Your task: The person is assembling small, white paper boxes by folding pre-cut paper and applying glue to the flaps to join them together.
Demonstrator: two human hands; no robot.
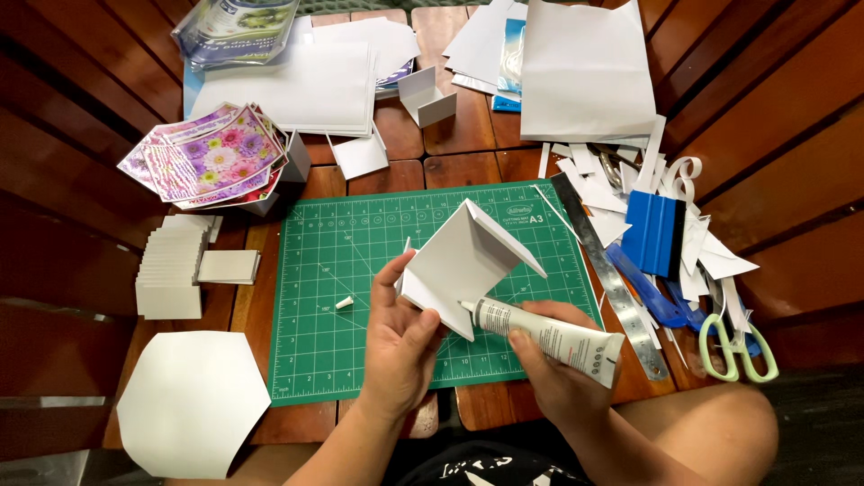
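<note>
My left hand (402, 340) holds a folded white cardboard piece (463, 261) by its lower left edge, tilted above a green cutting mat (324, 288). In my right hand (556, 369) is a white glue tube (547, 333), gripped around its body. The tube's nozzle touches the lower edge of the cardboard piece. A small white cap (345, 302) lies on the mat to the left of my left hand.
A metal ruler (612, 279), blue squeegee (655, 232), green-handled scissors (733, 346) and paper scraps lie to the right. A stack of white cards (173, 265), a white hexagon (192, 400) and flowered hexagon sheets (209, 155) lie to the left. White sheets (585, 72) lie behind.
</note>
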